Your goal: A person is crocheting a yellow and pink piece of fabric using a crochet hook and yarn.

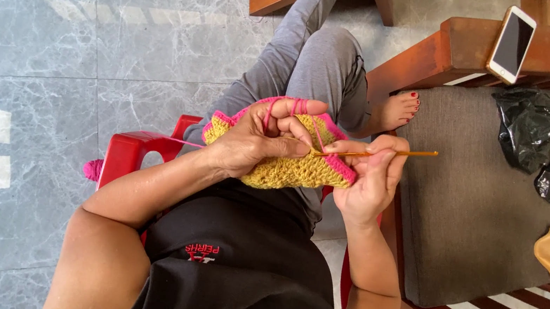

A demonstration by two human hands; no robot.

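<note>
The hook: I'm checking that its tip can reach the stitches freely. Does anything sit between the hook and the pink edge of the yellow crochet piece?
Nothing visible does. The right hand holds the hook, whose tip already meets the pink edge of the crochet piece. The left hand grips the piece beside that spot, with pink yarn looped over its fingers, not across the hook.

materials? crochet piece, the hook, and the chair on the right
Crochet piece: yarn, likely acrylic or wool, matte; looped yellow stitches with a pink border. Crochet hook in the right hand: thin amber shaft, looks like plastic or coated metal; cannot tell which. Chair: varnished reddish wood, glossy with visible grain, with a dark woven fabric cushion. Left hand holds the piece, pink strand over the finger.
</note>
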